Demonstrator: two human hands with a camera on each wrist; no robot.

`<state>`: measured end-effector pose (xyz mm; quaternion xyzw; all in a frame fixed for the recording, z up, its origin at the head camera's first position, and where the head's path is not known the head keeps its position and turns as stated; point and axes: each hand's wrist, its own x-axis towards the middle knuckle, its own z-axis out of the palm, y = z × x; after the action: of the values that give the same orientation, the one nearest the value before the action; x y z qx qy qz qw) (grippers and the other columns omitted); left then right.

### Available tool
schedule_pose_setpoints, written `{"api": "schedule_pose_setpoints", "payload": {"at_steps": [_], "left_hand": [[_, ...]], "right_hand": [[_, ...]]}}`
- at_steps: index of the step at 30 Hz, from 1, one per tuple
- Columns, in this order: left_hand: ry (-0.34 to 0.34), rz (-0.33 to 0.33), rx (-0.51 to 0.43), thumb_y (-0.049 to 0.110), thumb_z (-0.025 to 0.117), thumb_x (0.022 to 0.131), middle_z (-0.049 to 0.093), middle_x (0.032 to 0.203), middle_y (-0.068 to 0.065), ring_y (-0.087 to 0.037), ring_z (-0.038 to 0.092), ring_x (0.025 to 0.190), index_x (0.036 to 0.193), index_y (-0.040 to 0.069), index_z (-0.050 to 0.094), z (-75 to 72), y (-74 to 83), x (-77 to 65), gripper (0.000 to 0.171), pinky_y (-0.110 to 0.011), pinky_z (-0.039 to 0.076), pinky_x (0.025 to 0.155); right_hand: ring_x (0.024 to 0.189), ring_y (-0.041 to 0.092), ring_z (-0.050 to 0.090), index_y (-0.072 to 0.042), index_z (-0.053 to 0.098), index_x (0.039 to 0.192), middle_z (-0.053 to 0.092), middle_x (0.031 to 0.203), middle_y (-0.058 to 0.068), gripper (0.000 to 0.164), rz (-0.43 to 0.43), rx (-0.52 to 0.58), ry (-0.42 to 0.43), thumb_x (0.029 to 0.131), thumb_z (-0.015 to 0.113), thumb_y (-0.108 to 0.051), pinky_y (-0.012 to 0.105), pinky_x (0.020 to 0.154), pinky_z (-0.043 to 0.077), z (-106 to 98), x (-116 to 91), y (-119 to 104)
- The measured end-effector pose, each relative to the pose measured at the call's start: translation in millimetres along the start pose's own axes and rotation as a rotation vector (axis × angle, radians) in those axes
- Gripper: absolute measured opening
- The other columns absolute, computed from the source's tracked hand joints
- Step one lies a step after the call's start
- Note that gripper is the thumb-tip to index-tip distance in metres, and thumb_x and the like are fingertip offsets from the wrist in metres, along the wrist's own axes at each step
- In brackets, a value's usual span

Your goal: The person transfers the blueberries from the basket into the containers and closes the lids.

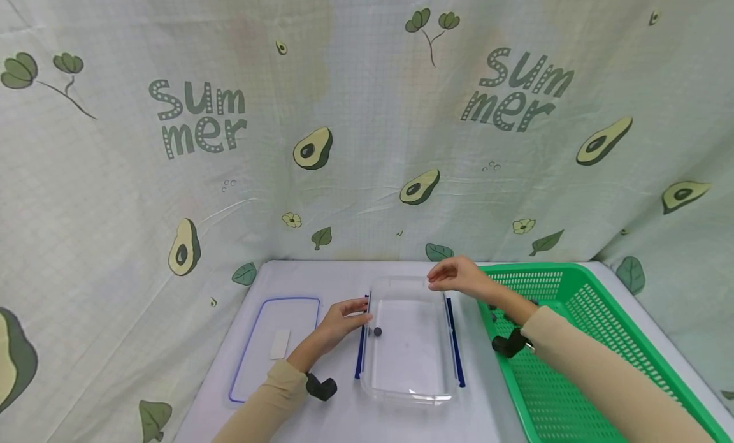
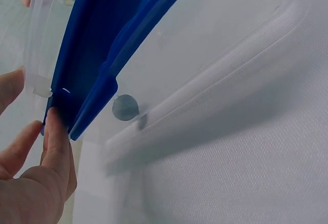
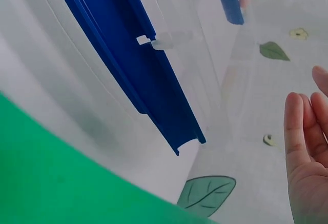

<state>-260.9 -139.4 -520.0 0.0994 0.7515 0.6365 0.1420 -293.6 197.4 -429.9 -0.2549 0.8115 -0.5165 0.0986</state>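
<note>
Left hand [image 1: 338, 322], half-spread, touches the container's [image 1: 401, 397] blue flap [image 2: 95, 39] at ten o'clock. I see the right hand [image 1: 457, 275] relaxed, empty, at one.

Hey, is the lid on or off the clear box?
Off. The blue-edged lid lies on the table, left of the clear box, whose top is uncovered.
</note>
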Motion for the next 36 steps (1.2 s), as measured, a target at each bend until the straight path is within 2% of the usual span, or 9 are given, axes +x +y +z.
{"api": "schedule_pose_setpoints", "payload": {"at_steps": [3, 10, 17, 26, 33, 36], "left_hand": [[0.003, -0.006, -0.001, 0.023, 0.076, 0.091, 0.056, 0.135, -0.024, -0.035, 0.05, 0.128, 0.141, -0.004, 0.052, -0.4, 0.0, -0.4, 0.061, -0.043, 0.047, 0.104], [0.008, -0.013, 0.009, 0.023, 0.075, 0.091, 0.056, 0.135, -0.025, -0.035, 0.05, 0.127, 0.14, -0.004, 0.052, 1.0, -0.3, -3.0, 0.061, -0.045, 0.047, 0.104], [-0.004, -0.015, 0.001, 0.025, 0.075, 0.091, 0.056, 0.136, -0.023, -0.038, 0.047, 0.13, 0.141, -0.002, 0.052, 3.1, 1.2, -3.0, 0.062, -0.047, 0.046, 0.105], [0.012, 0.0, 0.025, 0.022, 0.074, 0.092, 0.055, 0.136, -0.025, -0.041, 0.047, 0.129, 0.141, -0.003, 0.052, 3.2, 2.9, -4.3, 0.06, -0.048, 0.047, 0.104], [0.008, -0.009, 0.003, 0.025, 0.076, 0.091, 0.056, 0.136, -0.023, -0.04, 0.047, 0.131, 0.14, -0.002, 0.053, 2.4, 1.5, -3.5, 0.061, -0.048, 0.045, 0.106], [0.008, -0.006, -0.002, 0.026, 0.076, 0.09, 0.057, 0.136, -0.023, -0.039, 0.047, 0.131, 0.14, -0.002, 0.053, 2.3, 0.0, -2.7, 0.062, -0.048, 0.045, 0.105]], "right_hand": [[0.094, 0.03, 0.068, 0.007, 0.069, 0.108, 0.07, 0.105, 0.021, 0.022, 0.004, 0.017, 0.01, 0.09, 0.073, -0.005, 0.031, 0.079, 0.059, -3, -2, -2], [0.09, 0.027, 0.069, 0.004, 0.07, 0.106, 0.071, 0.101, 0.017, 0.021, 0.027, 0.017, 0.046, 0.09, 0.075, -0.008, 0.027, 0.077, 0.059, -13, -7, 5], [0.093, 0.026, 0.069, 0.008, 0.067, 0.113, 0.07, 0.105, 0.019, 0.03, 0.053, 0.024, 0.078, 0.091, 0.074, -0.011, 0.026, 0.08, 0.058, -30, -22, 4], [0.092, 0.019, 0.069, 0.009, 0.065, 0.115, 0.068, 0.108, 0.022, 0.03, 0.06, 0.016, 0.126, 0.093, 0.071, -0.01, 0.04, 0.085, 0.058, -47, -42, 12], [0.093, 0.017, 0.068, 0.013, 0.061, 0.119, 0.069, 0.108, 0.022, 0.035, 0.083, -0.015, 0.168, 0.094, 0.069, -0.01, 0.028, 0.079, 0.057, -58, -61, 17], [0.093, 0.017, 0.069, 0.013, 0.061, 0.119, 0.069, 0.107, 0.022, 0.035, 0.096, -0.03, 0.187, 0.095, 0.069, -0.01, 0.027, 0.078, 0.057, -62, -68, 23]]}}
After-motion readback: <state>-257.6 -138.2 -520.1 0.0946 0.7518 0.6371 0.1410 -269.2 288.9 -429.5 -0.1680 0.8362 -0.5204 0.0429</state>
